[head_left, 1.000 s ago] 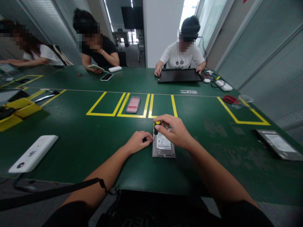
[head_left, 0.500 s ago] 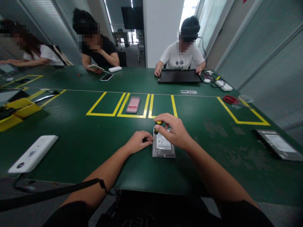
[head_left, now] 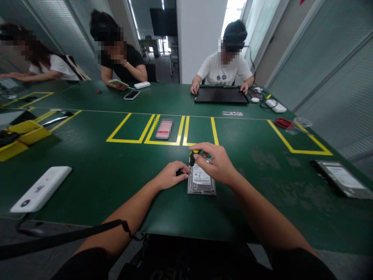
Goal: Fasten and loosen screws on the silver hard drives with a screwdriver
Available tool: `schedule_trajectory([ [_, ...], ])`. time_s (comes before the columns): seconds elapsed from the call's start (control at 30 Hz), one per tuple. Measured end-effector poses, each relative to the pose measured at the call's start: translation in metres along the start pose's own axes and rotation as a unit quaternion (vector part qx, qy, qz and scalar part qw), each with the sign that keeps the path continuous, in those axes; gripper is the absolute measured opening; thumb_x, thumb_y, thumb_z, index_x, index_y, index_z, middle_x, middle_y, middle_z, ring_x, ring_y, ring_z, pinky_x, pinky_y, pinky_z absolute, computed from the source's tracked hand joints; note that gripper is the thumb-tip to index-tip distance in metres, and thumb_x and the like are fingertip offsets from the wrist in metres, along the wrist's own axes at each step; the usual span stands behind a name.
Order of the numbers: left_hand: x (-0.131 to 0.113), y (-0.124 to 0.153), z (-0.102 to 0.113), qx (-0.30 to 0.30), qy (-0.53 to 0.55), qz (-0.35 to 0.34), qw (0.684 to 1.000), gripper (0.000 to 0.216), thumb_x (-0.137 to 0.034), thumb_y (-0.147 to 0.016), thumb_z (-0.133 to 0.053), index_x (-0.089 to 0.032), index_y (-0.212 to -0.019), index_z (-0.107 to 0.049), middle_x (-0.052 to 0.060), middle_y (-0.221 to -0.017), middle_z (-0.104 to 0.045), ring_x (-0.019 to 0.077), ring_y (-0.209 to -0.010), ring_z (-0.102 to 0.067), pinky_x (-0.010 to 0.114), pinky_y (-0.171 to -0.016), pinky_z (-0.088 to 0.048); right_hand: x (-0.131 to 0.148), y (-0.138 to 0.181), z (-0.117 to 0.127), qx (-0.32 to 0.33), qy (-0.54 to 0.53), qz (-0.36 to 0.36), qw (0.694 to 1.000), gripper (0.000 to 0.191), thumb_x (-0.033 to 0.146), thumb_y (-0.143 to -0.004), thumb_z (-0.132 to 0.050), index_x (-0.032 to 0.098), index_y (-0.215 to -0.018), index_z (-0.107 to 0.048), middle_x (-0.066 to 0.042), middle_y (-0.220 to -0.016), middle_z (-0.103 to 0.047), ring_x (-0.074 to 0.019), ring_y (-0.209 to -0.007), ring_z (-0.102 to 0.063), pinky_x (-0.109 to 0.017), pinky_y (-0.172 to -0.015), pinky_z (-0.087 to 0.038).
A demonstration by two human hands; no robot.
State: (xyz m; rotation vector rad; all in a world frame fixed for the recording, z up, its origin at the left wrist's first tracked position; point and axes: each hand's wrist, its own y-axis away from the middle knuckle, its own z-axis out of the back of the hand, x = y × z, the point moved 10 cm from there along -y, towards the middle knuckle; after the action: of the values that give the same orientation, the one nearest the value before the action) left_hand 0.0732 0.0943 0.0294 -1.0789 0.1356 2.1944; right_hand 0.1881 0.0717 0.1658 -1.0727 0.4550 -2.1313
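A hard drive (head_left: 202,188) with a white label lies flat on the green table in front of me. My right hand (head_left: 214,159) is closed around the yellow and black handle of a short screwdriver (head_left: 192,158). The screwdriver stands nearly upright over the drive's upper left edge, its shaft pointing down; the exact contact of the tip is too small to tell. My left hand (head_left: 171,175) rests on the table to the left, with curled fingers and thumb against the drive's left edge. A dark patch between those fingers cannot be made out.
A second hard drive (head_left: 344,179) lies at the right. A white power bank (head_left: 42,189) is at the left, below yellow bins (head_left: 30,132). A pixelated pink item (head_left: 164,129) lies within yellow tape. Across the table, one person holds a black panel (head_left: 221,95); others sit leftward.
The screwdriver handle has turned slightly in my right hand, showing more black now. Both hands and the hard drive stay nearly in place.
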Motion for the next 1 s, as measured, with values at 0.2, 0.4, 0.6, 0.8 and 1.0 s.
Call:
schedule_trajectory([
  [0.2, 0.0025, -0.0014, -0.0041, 0.011, 0.020, 0.010, 1.000, 0.012, -0.024, -0.084, -0.066, -0.016, -0.093, -0.066, 0.002, -0.087, -0.067, 0.0159, -0.081, -0.060, 0.029, -0.079, -0.046, 0.0046, -0.0016, 0.0025, -0.018, -0.024, 0.025, 0.999, 0.019, 0.029, -0.093, -0.062, 0.019, -0.106, -0.071, -0.005, -0.106, -0.064, -0.0144, -0.097, -0.060, -0.027, -0.078, -0.048],
  [0.4, 0.0030, -0.0023, -0.0050, 0.015, 0.026, 0.017, 0.999, 0.011, -0.024, -0.084, -0.066, -0.016, -0.091, -0.065, 0.001, -0.082, -0.064, 0.0140, -0.075, -0.057, 0.027, -0.073, -0.044, 0.0067, -0.0015, 0.0013, -0.003, -0.023, 0.033, 0.999, 0.019, 0.024, -0.093, -0.058, 0.018, -0.106, -0.071, -0.004, -0.103, -0.068, -0.0138, -0.094, -0.062, -0.027, -0.076, -0.048],
  [0.6, 0.0069, -0.0023, -0.0068, 0.022, 0.022, 0.031, 0.999, 0.010, -0.024, -0.084, -0.065, -0.016, -0.090, -0.065, 0.000, -0.080, -0.064, 0.0136, -0.074, -0.056, 0.026, -0.071, -0.043, 0.0058, -0.0002, -0.0010, 0.003, -0.016, 0.024, 1.000, 0.024, 0.020, -0.092, -0.052, 0.019, -0.110, -0.069, -0.004, -0.108, -0.068, -0.0148, -0.096, -0.062, -0.029, -0.079, -0.048],
  [0.8, 0.0074, -0.0022, -0.0065, 0.020, 0.013, 0.032, 0.999, 0.010, -0.024, -0.084, -0.064, -0.016, -0.089, -0.066, 0.000, -0.079, -0.063, 0.0141, -0.074, -0.056, 0.026, -0.070, -0.042, 0.0022, -0.0002, -0.0006, -0.018, -0.024, 0.022, 0.999, 0.018, 0.031, -0.092, -0.065, 0.020, -0.104, -0.071, -0.005, -0.099, -0.063, -0.0139, -0.090, -0.059, -0.027, -0.075, -0.047],
  [1.0, 0.0076, -0.0025, -0.0064, 0.021, 0.002, 0.034, 0.999, 0.010, -0.023, -0.084, -0.063, -0.017, -0.091, -0.066, 0.000, -0.079, -0.063, 0.0147, -0.076, -0.055, 0.027, -0.072, -0.042, 0.0020, -0.0004, -0.0004, -0.010, -0.005, 0.013, 1.000, 0.021, 0.022, -0.091, -0.057, 0.018, -0.108, -0.068, -0.004, -0.101, -0.068, -0.0141, -0.087, -0.060, -0.029, -0.075, -0.046],
])
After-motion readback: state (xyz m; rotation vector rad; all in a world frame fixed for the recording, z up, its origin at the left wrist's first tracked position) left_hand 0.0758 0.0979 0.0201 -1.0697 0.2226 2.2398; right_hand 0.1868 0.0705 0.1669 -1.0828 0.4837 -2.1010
